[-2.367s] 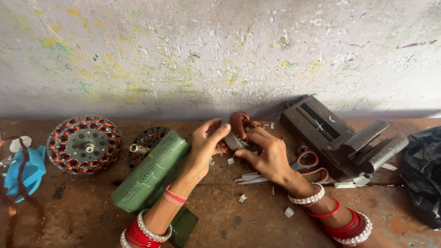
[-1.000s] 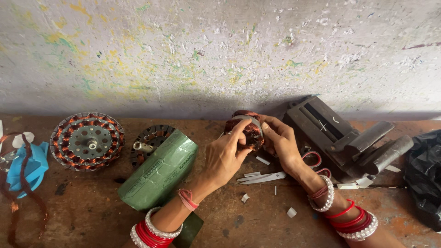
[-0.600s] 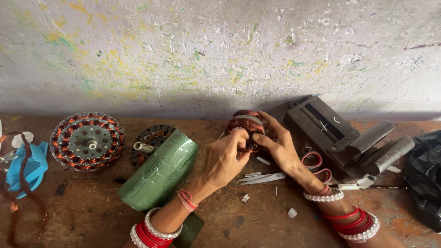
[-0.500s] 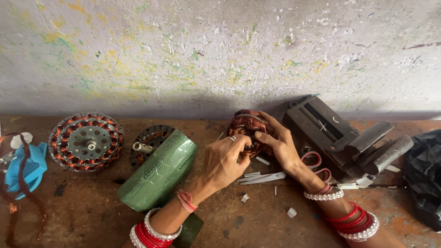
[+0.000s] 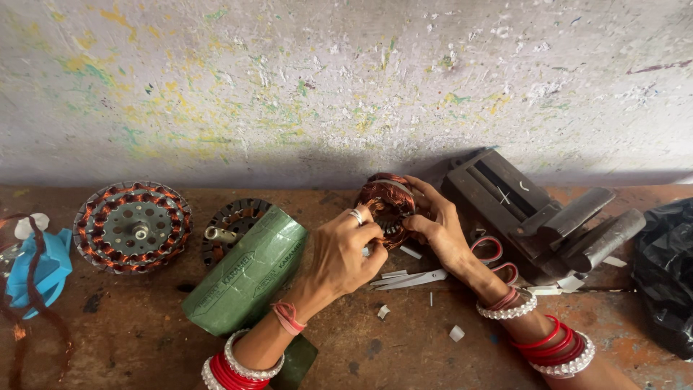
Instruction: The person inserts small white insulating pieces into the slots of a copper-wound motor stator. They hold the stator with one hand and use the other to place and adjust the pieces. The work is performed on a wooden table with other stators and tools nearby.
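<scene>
Scanning left to right on the bench (image 5: 130, 339): blue plastic piece (image 5: 40, 271), wound stator (image 5: 133, 226), second stator (image 5: 232, 230) half behind a green roll (image 5: 245, 274). Left hand (image 5: 346, 249) and right hand (image 5: 437, 227) both pinch shut on a copper coil (image 5: 386, 206), held tilted just above the bench near the wall. Scissors (image 5: 440, 269) lie under the right wrist; grey metal tool (image 5: 534, 217) and black bag (image 5: 668, 274) sit far right.

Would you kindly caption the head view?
Both hands, left hand and right hand, hold a copper-wound stator above a workbench.
</scene>
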